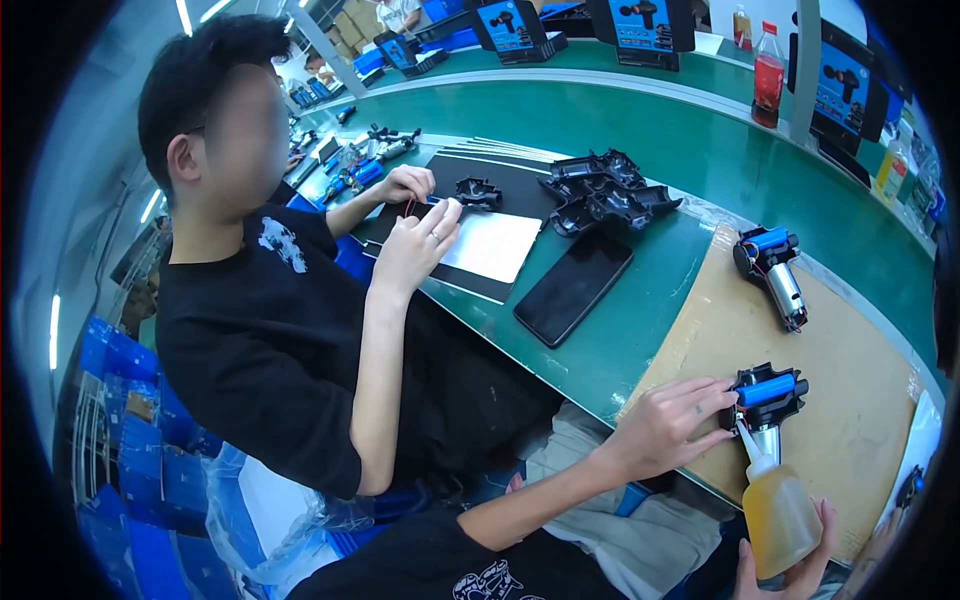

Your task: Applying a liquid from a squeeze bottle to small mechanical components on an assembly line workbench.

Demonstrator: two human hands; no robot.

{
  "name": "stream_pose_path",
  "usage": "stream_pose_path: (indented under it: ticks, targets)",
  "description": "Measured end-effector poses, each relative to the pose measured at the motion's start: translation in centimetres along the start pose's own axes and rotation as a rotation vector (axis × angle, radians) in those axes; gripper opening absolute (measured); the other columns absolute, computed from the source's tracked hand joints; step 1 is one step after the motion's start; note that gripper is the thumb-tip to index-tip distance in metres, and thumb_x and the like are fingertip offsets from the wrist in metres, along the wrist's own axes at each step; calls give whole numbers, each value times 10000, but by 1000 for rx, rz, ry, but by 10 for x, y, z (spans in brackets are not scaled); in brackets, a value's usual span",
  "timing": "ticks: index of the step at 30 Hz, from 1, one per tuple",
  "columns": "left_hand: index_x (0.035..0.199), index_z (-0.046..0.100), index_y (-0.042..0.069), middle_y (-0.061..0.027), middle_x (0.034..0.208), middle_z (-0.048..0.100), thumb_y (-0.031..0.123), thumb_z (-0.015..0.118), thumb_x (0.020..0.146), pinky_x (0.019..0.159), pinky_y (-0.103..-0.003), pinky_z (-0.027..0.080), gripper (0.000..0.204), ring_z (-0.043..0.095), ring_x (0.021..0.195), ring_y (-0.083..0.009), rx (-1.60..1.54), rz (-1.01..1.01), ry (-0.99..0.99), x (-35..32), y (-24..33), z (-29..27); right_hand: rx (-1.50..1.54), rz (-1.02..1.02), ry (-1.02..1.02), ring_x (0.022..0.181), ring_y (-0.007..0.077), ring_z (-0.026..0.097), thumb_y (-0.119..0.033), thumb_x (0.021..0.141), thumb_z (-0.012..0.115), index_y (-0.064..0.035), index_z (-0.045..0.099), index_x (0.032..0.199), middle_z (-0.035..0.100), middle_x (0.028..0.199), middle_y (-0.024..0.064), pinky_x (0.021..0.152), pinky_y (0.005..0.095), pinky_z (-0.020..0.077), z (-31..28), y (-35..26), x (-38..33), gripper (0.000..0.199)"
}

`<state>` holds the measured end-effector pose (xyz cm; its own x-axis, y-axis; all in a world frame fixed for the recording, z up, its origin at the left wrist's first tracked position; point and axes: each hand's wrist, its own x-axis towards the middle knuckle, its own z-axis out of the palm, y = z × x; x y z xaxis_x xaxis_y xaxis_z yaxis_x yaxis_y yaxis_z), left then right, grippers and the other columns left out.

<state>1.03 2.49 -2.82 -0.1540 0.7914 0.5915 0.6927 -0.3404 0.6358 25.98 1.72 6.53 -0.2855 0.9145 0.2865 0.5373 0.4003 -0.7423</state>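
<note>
My left hand [672,428] grips the near end of a half-open massage gun body [768,392], with its fingertips on the black shell. A blue cylinder lies across the top of that body and a silver metal handle part points toward me. In my right hand [815,560] is a squeeze bottle [780,520] of yellow liquid, tilted so its white nozzle touches or nearly touches the body beside my left fingers. Beyond it, a second open massage gun body [772,275] lies on the brown cardboard [690,345].
A black phone [574,290] and a stack of black plastic shells [605,190] lie on the green bench. At left, a co-worker's hands [415,235] handle thin wires above a white sheet [492,248]. A red drink bottle [767,75] and display boxes [640,30] stand at the back.
</note>
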Motion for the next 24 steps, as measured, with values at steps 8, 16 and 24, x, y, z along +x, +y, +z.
stream_pose_path:
  ticks: [8, 16, 24]
  targets:
    - [1214, 648, 34, -201, 1215, 684, 172, 829, 802, 944, -429, 559, 470, 675, 1114, -362, -10, 12, -27, 10, 5, 3, -242, -136, -13, 1132, 349, 639, -78, 708, 920, 56, 475, 1404, 604, 1266, 237, 987, 431, 540, -10, -8, -2, 837]
    - [1107, 693, 6, -187, 1125, 732, 27, 909, 659, 917, -373, 583, 498, 720, 1061, -317, 114, 14, -14, 18, 2, -7, -67, -130, 145, 883, 344, 734, -84, 545, 903, -75, 710, 1094, 694, 1052, 220, 749, 381, 617, 11, -11, 19, 582]
    - [1123, 682, -1, -193, 1131, 728, 42, 911, 653, 870, -376, 598, 524, 714, 1066, -341, 90, 53, -35, 11, 0, 1, -24, -118, 90, 946, 325, 693, -56, 533, 884, -28, 652, 1141, 656, 1040, 228, 826, 392, 572, 6, -4, 14, 652]
